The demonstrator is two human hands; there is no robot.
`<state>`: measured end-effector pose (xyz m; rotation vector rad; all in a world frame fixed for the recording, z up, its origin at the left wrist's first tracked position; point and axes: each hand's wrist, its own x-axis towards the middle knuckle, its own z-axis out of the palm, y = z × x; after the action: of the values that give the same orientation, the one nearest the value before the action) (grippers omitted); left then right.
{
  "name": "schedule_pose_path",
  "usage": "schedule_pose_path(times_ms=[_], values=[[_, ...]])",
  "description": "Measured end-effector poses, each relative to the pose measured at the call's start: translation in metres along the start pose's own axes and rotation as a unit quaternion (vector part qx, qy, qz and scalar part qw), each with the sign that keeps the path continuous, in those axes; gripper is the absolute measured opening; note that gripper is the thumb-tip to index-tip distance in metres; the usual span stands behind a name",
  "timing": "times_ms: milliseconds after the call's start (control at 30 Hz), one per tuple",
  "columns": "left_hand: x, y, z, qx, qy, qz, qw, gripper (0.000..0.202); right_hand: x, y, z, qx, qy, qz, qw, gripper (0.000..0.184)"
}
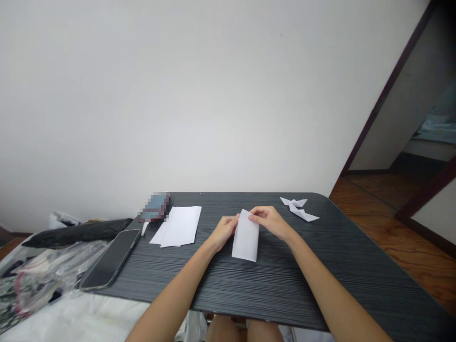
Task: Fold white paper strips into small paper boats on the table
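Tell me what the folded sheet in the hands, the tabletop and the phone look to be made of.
Folded sheet: thin matte white paper, judging by its crisp crease, pinched at its top by the left hand and right hand.
Tabletop: probably laminate, dark grey with fine printed streaks.
Phone: glossy black glass face, reflecting light.

**A room in a home, seen from a seat at a small dark table**

The place looks like a lived-in home, not a workplace. A dark wood-grain table stands against a plain white wall just beyond the fingertips. Far to the right of the fingers, a dark-framed doorway opens onto warm wooden floorboards and what appears to be a bed with pale bedding in the next room. Well left of the fingers lie personal items: a phone face up at the table's edge, clear plastic bags, and a dark pouch.
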<state>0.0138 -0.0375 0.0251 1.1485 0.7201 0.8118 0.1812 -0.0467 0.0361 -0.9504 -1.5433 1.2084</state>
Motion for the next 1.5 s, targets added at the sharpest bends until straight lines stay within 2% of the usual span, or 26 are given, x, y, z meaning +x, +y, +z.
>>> schedule_pose_path(times_ms=[100,267,367,667,733,800,900,967,1067,1167,1300,1400,1433,1500], values=[[0.002,0.002,-0.006,0.006,0.039,0.033,0.999,0.048,0.001,-0.003,-0.002,-0.020,0.025,-0.024,0.999,0.017],[0.000,0.005,-0.007,0.100,0.047,0.079,0.991,0.040,0.002,-0.004,-0.003,-0.013,0.037,-0.053,0.998,0.015],[-0.001,0.004,-0.006,0.120,0.049,0.097,0.987,0.039,0.002,-0.004,-0.002,-0.015,0.043,-0.065,0.997,0.015],[-0.003,-0.002,-0.001,0.116,-0.001,0.092,0.989,0.035,0.003,-0.004,-0.001,0.005,0.109,-0.096,0.989,0.018],[-0.001,-0.003,0.000,0.116,0.011,0.086,0.989,0.032,0.003,-0.004,-0.001,0.028,0.129,-0.099,0.986,0.019],[0.002,-0.005,-0.001,0.117,0.052,0.079,0.989,0.028,0.001,-0.005,-0.003,0.048,0.127,-0.101,0.986,0.019],[0.007,-0.006,-0.009,0.121,0.169,0.105,0.972,0.022,-0.003,-0.009,-0.008,0.043,0.079,-0.099,0.991,0.020],[0.011,-0.005,-0.017,0.137,0.236,0.140,0.952,0.020,-0.006,-0.013,-0.012,0.001,0.015,-0.088,0.996,0.021],[0.014,-0.003,-0.029,0.161,0.268,0.161,0.936,0.019,-0.009,-0.019,-0.017,-0.110,-0.102,-0.068,0.986,0.016],[0.014,0.000,-0.039,0.170,0.249,0.144,0.943,0.021,-0.012,-0.020,-0.017,-0.183,-0.165,-0.059,0.967,0.013],[0.012,0.003,-0.050,0.180,0.178,0.094,0.963,0.022,-0.012,-0.012,-0.018,-0.218,-0.218,-0.056,0.950,0.018],[0.010,0.004,-0.053,0.226,0.147,0.082,0.960,0.021,-0.011,-0.003,-0.018,-0.229,-0.267,-0.038,0.936,0.019],[0.010,0.005,-0.052,0.242,0.148,0.086,0.955,0.021,-0.010,-0.001,-0.017,-0.225,-0.269,-0.033,0.936,0.018],[0.009,0.005,-0.048,0.262,0.162,0.098,0.946,0.020,-0.007,0.002,-0.014,-0.204,-0.233,-0.033,0.950,0.015]])
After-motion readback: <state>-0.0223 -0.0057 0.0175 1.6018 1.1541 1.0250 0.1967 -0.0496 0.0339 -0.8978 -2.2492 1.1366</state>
